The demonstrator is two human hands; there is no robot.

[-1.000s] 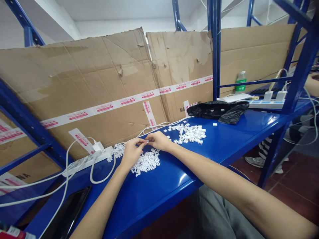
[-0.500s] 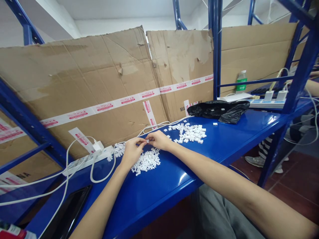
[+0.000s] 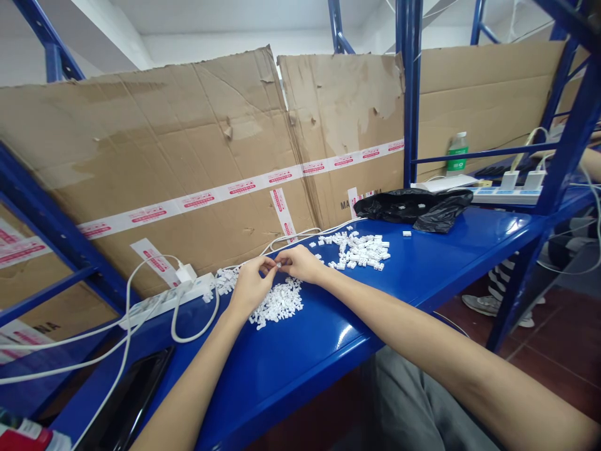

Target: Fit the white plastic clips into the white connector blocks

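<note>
My left hand (image 3: 253,283) and my right hand (image 3: 299,264) meet fingertip to fingertip over the blue table (image 3: 300,363). Pinched between them is a small white plastic part (image 3: 278,265), mostly covered by the fingers, so its exact shape cannot be made out. Just below the hands lies a heap of tiny white plastic pieces (image 3: 278,305). Another group of white pieces (image 3: 226,280) sits behind my left wrist. To the right of my right hand, larger white block-like pieces (image 3: 364,250) are spread in a loose pile.
A black plastic bag (image 3: 422,210) lies at the back right. On the left, a white power strip (image 3: 164,302) trails cables near a dark, glossy flat object (image 3: 126,398). Cardboard panels (image 3: 197,150) stand along the back. A blue post (image 3: 411,94) rises at the table's rear edge.
Both hands stay joined at the same place, with only slight shifts of the fingers around the small white part. The piles look unchanged.
</note>
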